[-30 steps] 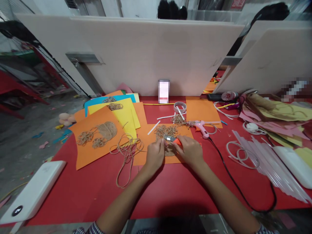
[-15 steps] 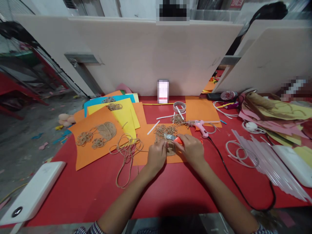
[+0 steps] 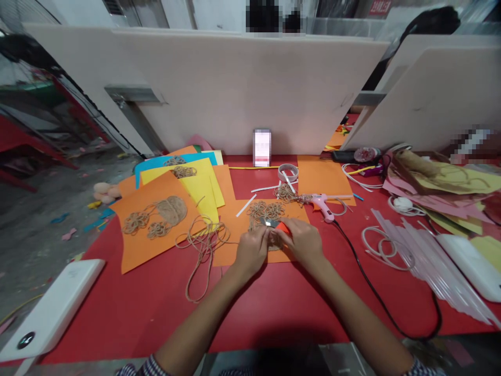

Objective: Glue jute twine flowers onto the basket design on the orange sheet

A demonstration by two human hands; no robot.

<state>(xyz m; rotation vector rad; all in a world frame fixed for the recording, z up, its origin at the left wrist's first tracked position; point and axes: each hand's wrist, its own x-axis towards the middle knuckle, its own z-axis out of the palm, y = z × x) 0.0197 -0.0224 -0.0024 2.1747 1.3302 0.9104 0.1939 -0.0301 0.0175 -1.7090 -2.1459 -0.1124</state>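
Observation:
My right hand [image 3: 303, 245] grips an orange-handled utility knife [image 3: 274, 225], with its metal blade pointing left. My left hand [image 3: 252, 252] pinches a piece of coiled jute twine [image 3: 270, 245] right next to the blade, and the fingers hide part of it. Both hands are over an orange paper sheet [image 3: 235, 245]. Looped jute rosettes [image 3: 266, 211] lie just beyond the knife. Loose twine [image 3: 203, 250] trails on the sheet's left edge. A second orange sheet [image 3: 146, 237] carries a jute leaf shape and rosettes.
A pink hot glue gun [image 3: 323, 207] lies close to the right, its black cord [image 3: 376, 295] running across the red table [image 3: 274, 318]. Yellow and blue sheets lie to the left. Translucent glue sticks [image 3: 430, 261] lie at right, and white partitions stand behind.
My hands have drawn closer together over the jute piece. The knife has shifted slightly left and down, its blade now nearer my left fingers.

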